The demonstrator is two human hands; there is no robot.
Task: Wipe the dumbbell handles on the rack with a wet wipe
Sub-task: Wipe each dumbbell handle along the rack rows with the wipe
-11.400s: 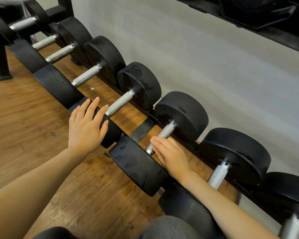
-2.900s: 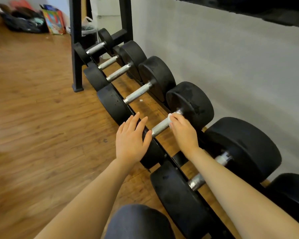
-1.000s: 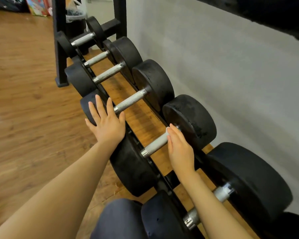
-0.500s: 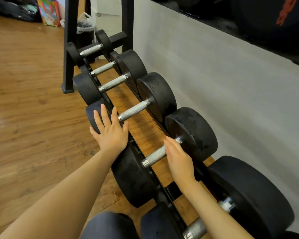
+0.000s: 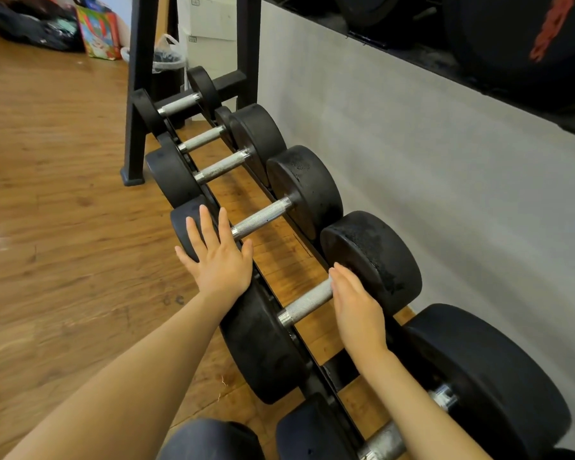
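Right hand (image 5: 357,305): lies over the far end of a dumbbell handle (image 5: 304,305), fingers straight and together, tips up against the inner face of the rear weight head (image 5: 372,260). Not clenched round the bar; flat contact only.
Wipe: none visible. It may sit under the right palm; cannot tell.
Left hand (image 5: 214,257): spread flat, fingers straight, resting on the front weight head (image 5: 188,224) of the next dumbbell along. Grasps nothing; reads as a brace.
Handle in work: the knurled steel bar runs from front-left, low, to rear-right, high, between its two black heads, seated on the rack (image 5: 136,127) rails over wooden flooring (image 5: 47,210).
Key relation: the bar's exposed stretch lies from the right hand toward the person and to the left, along the bar's own axis. Right hand is the one on it; left is a bar away.
Next handle (image 5: 261,219): parallel, just beyond, its front end beside the left fingertips.
Judgement: a stroke back along the axis toward the front collar would cover the bare part.
Further bars: three more up the row, toward the rack upright.
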